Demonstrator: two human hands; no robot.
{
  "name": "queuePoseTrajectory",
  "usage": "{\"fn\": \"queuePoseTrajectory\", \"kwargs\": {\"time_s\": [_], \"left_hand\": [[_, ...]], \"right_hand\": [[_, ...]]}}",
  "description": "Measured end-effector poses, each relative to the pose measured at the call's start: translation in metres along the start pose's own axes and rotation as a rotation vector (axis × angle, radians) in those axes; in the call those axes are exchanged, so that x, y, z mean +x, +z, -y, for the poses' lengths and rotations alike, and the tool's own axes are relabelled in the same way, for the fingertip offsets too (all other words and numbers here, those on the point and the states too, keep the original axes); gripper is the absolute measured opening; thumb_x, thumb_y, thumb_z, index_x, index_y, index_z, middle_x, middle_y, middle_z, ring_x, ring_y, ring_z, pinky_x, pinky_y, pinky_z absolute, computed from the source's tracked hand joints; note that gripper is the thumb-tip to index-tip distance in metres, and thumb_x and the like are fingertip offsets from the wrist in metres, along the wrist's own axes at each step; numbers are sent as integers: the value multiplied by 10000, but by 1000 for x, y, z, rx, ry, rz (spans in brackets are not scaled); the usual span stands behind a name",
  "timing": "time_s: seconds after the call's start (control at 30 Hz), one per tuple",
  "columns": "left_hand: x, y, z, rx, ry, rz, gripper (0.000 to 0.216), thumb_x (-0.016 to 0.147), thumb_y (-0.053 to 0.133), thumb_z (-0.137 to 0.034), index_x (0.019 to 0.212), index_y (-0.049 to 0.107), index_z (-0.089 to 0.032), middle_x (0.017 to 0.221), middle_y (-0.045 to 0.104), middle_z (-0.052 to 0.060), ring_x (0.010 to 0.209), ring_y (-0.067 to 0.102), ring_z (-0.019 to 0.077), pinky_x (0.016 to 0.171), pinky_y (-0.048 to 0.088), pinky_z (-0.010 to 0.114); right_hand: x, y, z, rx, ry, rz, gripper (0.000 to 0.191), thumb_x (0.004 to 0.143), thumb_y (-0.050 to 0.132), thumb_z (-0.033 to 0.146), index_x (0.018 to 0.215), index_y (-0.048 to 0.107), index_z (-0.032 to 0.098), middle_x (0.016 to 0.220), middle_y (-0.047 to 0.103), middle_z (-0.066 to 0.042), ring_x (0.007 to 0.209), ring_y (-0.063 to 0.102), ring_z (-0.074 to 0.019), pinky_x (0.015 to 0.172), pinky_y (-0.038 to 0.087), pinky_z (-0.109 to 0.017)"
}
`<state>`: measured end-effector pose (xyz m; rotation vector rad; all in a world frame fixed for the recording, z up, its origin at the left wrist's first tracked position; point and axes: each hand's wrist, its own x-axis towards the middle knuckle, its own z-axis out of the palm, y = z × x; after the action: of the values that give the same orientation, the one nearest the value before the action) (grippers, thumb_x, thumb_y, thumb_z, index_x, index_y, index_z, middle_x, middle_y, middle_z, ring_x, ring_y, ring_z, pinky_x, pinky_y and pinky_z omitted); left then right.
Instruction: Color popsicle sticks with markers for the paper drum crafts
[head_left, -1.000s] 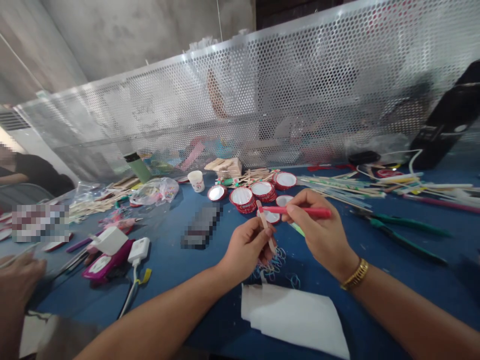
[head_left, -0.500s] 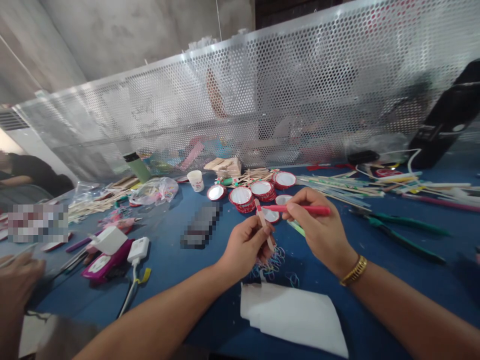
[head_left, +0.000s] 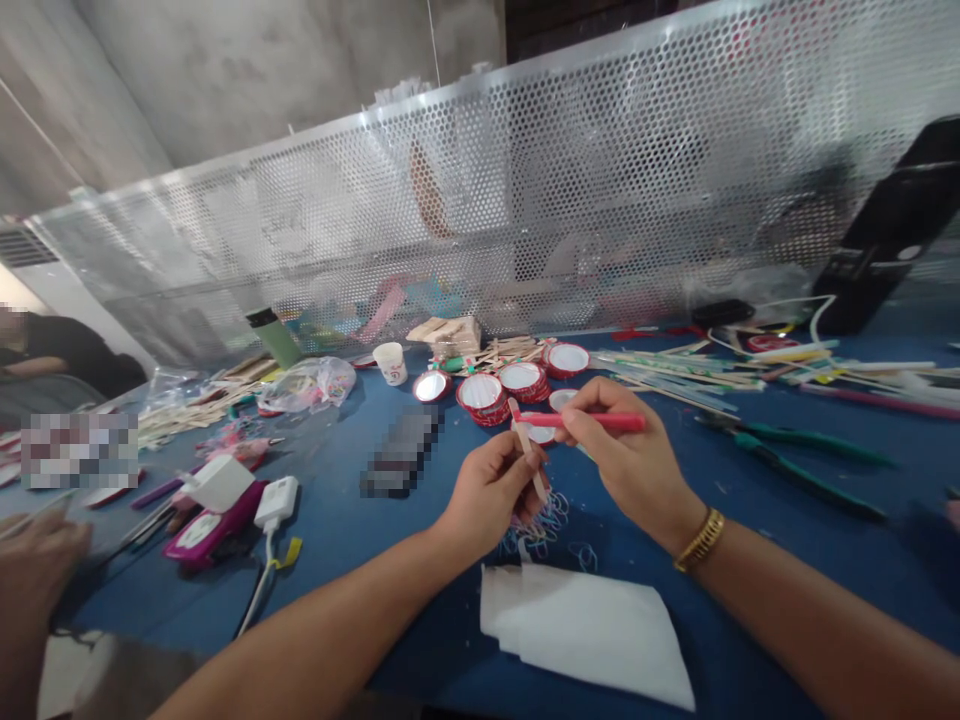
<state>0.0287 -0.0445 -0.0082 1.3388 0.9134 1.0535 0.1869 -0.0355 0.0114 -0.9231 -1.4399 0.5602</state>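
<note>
My left hand (head_left: 487, 490) is closed on a wooden craft stick (head_left: 526, 446) that it holds upright over the blue table (head_left: 352, 520). My right hand (head_left: 626, 455) grips a pink marker (head_left: 592, 421) held level, its tip touching the upper end of the stick. Under both hands lies a loose heap of coloured rubber bands (head_left: 544, 525). Just behind the hands stand several red-rimmed round lids (head_left: 484, 393) with white insides.
A folded white cloth (head_left: 585, 630) lies near the front edge. Green-handled pliers (head_left: 795, 455) and a spread of long sticks (head_left: 690, 368) lie at the right. A white charger (head_left: 276, 500), a magenta device (head_left: 206, 528) and another person's hand (head_left: 34, 575) are at the left. A perforated metal screen (head_left: 525, 200) closes the back.
Both hands have drifted slightly left and away from me, still holding the stick and the marker together. The marker tip stays at the stick's top.
</note>
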Motion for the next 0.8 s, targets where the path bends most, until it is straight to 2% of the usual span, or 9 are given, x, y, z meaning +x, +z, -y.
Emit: {"fn": "queuePoseTrajectory", "kwargs": {"time_s": [0.13, 0.3, 0.43, 0.63, 0.8], "left_hand": [[0, -1, 0, 4, -3, 5, 386, 767, 678, -534, 829, 546, -177, 557, 564, -47, 387, 471, 63, 344, 367, 159], [0, -1, 1, 9, 1, 7, 387, 764, 682, -534, 815, 546, -176, 571, 566, -41, 399, 482, 66, 349, 372, 158], [-1, 0, 0, -1, -14, 6, 365, 775, 676, -511, 831, 547, -174, 581, 572, -39, 395, 470, 60, 348, 359, 156], [0, -1, -1, 4, 0, -2, 355, 771, 677, -500, 828, 549, -174, 600, 576, -41, 411, 484, 63, 363, 382, 171], [2, -4, -2, 9, 33, -15, 338, 795, 661, -484, 808, 531, -172, 615, 599, -36, 422, 491, 49, 373, 320, 153]], "right_hand": [[0, 1, 0, -17, 0, -41, 189, 844, 580, 266, 666, 551, 210, 639, 596, 8, 619, 550, -149, 636, 431, -310], [0, 1, -1, -33, -10, -14, 182, 835, 577, 262, 663, 551, 210, 642, 588, 5, 617, 545, -153, 611, 425, -309], [1, -2, -3, -20, -7, -60, 171, 842, 588, 266, 682, 567, 209, 640, 614, 0, 621, 559, -156, 637, 440, -318], [2, -2, -5, -12, 6, -11, 170, 838, 593, 273, 682, 577, 207, 648, 620, -1, 625, 579, -156, 626, 451, -311], [6, -5, -5, 62, 5, -86, 162, 854, 606, 270, 704, 580, 215, 637, 623, 15, 612, 579, -137, 627, 463, -290]]}}
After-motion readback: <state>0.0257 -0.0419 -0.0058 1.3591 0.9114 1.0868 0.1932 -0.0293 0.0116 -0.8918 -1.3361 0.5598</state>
